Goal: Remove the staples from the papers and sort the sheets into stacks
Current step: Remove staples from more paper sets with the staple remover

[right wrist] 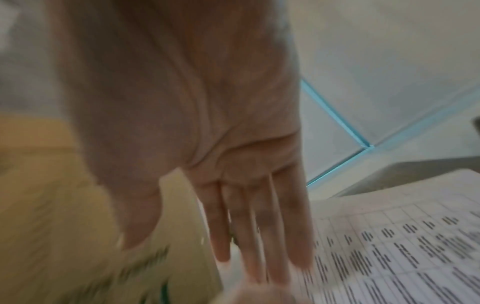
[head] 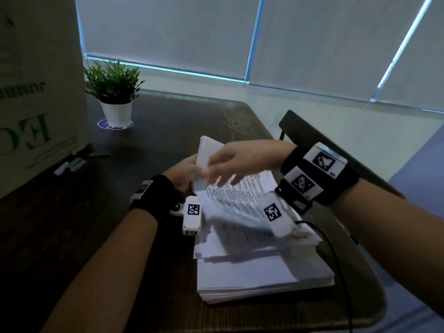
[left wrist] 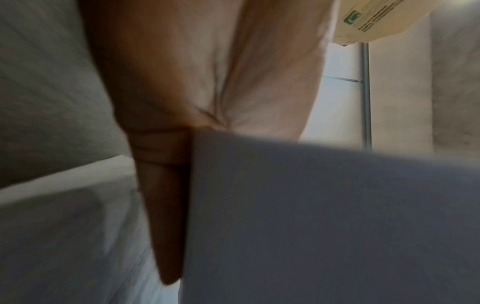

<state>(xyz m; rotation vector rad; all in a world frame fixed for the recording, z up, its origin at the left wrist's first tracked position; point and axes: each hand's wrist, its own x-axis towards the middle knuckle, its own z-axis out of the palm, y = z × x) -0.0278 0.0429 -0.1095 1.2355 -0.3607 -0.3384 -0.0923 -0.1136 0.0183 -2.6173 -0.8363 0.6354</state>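
A thick stack of printed sheets (head: 259,275) lies on the dark table (head: 168,116). My left hand (head: 186,173) grips the far left corner of a sheaf of papers (head: 240,193) and lifts it off the stack, its pages fanning. In the left wrist view my left fingers (left wrist: 166,205) press against the back of a sheet (left wrist: 324,226). My right hand (head: 230,162) hovers over the raised printed page with fingers straight and spread, blurred by motion. The right wrist view shows those straight fingers (right wrist: 259,236) above a printed sheet (right wrist: 402,257). No staple is visible.
A large cardboard box (head: 36,87) stands at the left, with small metal tools (head: 72,164) at its foot. A potted plant (head: 115,92) sits at the back of the table. A dark chair back (head: 336,145) stands to the right. Window blinds fill the background.
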